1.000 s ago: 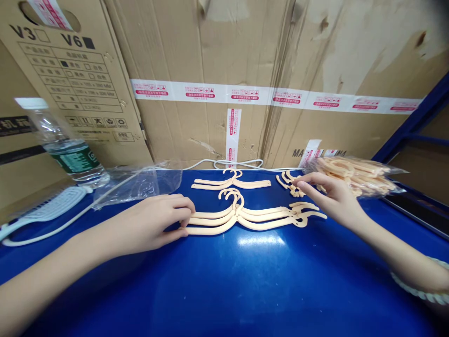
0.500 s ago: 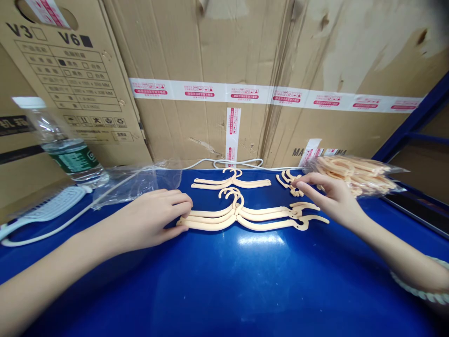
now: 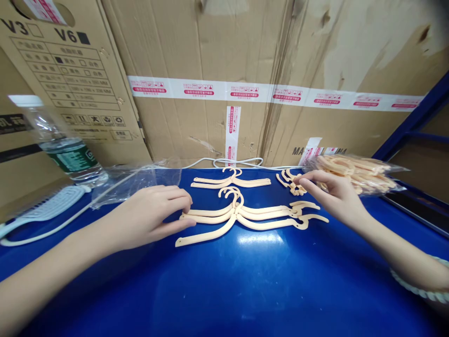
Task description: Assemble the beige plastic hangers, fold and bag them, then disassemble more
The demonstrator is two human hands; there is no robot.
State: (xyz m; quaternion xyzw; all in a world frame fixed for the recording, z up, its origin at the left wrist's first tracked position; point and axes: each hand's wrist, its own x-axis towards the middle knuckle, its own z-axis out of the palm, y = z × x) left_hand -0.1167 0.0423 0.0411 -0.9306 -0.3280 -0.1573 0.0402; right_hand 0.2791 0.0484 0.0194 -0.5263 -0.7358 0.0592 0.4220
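Note:
Three cream plastic folding hangers (image 3: 259, 216) lie close together on the blue table, hooks pointing away. The nearest one's left arm (image 3: 203, 236) is swung toward me, apart from the others. My left hand (image 3: 157, 213) is at the left ends of the other two, thumb and fingers apart around those ends. Curved end pieces sit at the right tips of the hangers. My right hand (image 3: 333, 192) is over a small pile of curved cream pieces (image 3: 289, 177), its thumb and index fingertips close together at the pile. What is between those fingertips is hidden.
Two more hangers (image 3: 245, 181) lie behind the first group. A clear bag of cream parts (image 3: 351, 168) is at the back right. On the left are a water bottle (image 3: 70, 154), a pale hairbrush (image 3: 52, 203), and crumpled plastic (image 3: 164, 173). Cardboard boxes (image 3: 196, 126) stand behind.
The nearest hanger's left arm has swung toward me, away from the other two. My left thumb has shifted up and right. My right hand has stayed at the small pieces.

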